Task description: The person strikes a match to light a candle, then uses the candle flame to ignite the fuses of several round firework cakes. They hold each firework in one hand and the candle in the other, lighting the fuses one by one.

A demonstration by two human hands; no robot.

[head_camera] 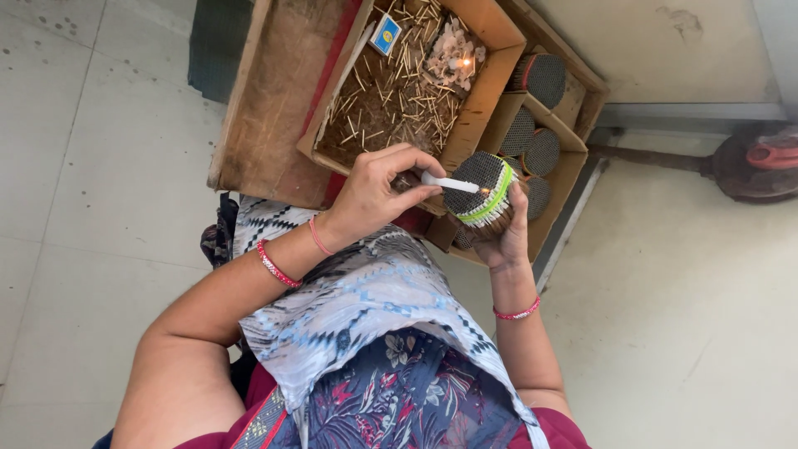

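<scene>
Holding a round bundle of matchsticks [480,193], bound with a green band, the right hand [507,237] wraps its fingers up around the bundle's side just above the lap. Beside it, the left hand [378,195] pinches a thin white candle [449,183] between thumb and fingertips, its lit tip touching the bundle's dark flat face. Just beyond the hands sits a cardboard box [490,25] strewn with loose matchsticks, holding a small blue matchbox [384,35] and a burning candle stub [464,62]. Right of it, another cardboard box [573,166] holds several more round bundles, close to the held one.
</scene>
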